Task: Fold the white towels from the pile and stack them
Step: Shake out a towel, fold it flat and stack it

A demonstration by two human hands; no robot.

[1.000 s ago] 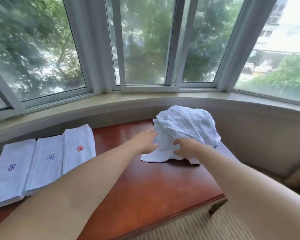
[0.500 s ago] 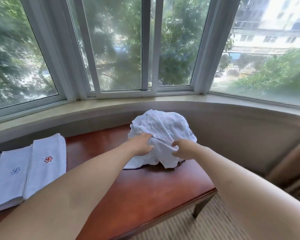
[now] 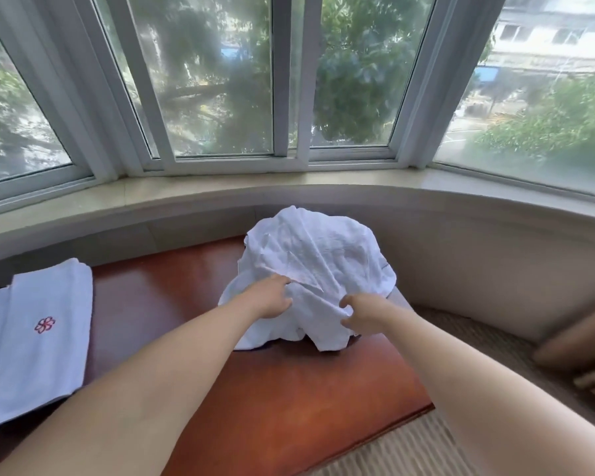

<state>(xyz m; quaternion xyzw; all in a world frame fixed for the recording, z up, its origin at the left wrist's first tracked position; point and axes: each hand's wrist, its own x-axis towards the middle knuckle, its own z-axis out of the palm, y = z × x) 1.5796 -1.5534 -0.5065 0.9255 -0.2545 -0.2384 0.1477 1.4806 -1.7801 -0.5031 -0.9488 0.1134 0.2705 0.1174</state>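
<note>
Head view: folded towels [image 3: 38, 338] lie flat at the worktop's [image 3: 255, 400] left end. Left hand [image 3: 272, 298] and right hand [image 3: 363, 316] each have a closed grip on cloth at the near side of the pile [image 3: 315, 269], heaped at the worktop's right end.

Crumpled cloth pile [image 3: 318, 266], glossy wooden table [image 3: 289, 389]

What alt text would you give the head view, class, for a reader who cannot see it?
Both hands, left hand and right hand, grip cloth in a crumpled pile of white towels on a reddish wooden table beneath a bay window. Folded towels lie at far left.
</note>
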